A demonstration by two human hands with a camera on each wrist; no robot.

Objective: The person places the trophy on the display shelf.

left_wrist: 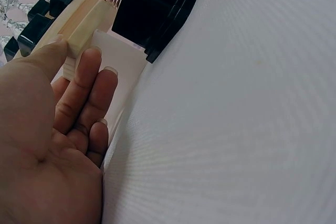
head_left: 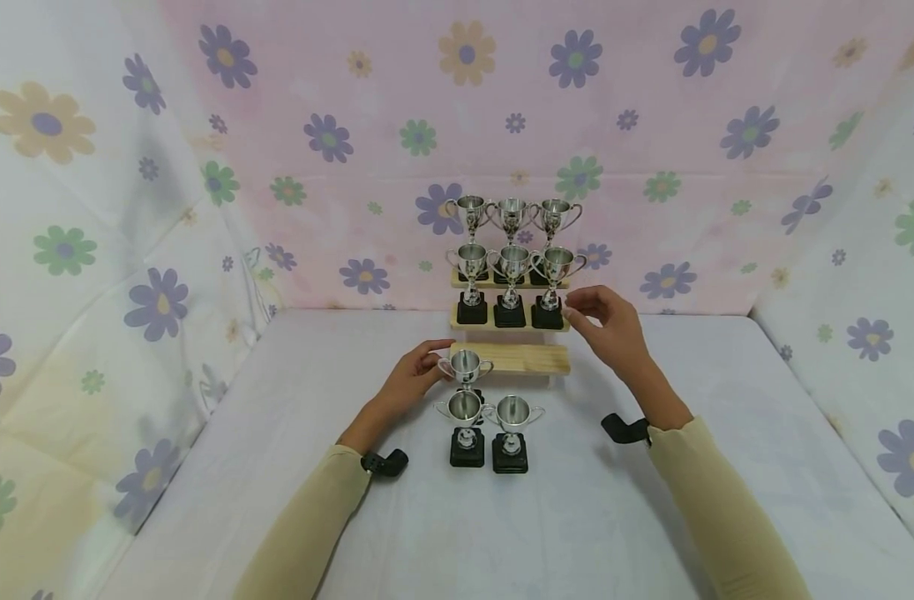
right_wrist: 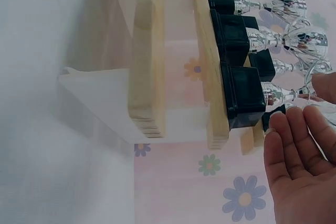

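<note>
A stepped wooden shelf [head_left: 527, 359] stands at the back of the table. Three silver trophies [head_left: 511, 217] fill its top step and three more [head_left: 510, 283] its middle step; the lowest step is bare. In front of the shelf stand three further trophies: one [head_left: 465, 367] close to the lowest step and two [head_left: 466, 427] [head_left: 512, 429] nearer me. My left hand [head_left: 414, 377] reaches to that rear trophy's left handle; the left wrist view shows its fingers [left_wrist: 86, 93] straight beside the shelf's end [left_wrist: 79, 27], holding nothing. My right hand [head_left: 609, 323] hovers, loosely curled and empty, beside the middle step's right trophy base [right_wrist: 242, 94].
A white cloth covers the table [head_left: 726, 400], with floral fabric walls [head_left: 89, 250] at the back and both sides. The shelf's white side support [right_wrist: 105, 98] rests on the cloth. Bare tabletop lies left, right and in front of the trophies.
</note>
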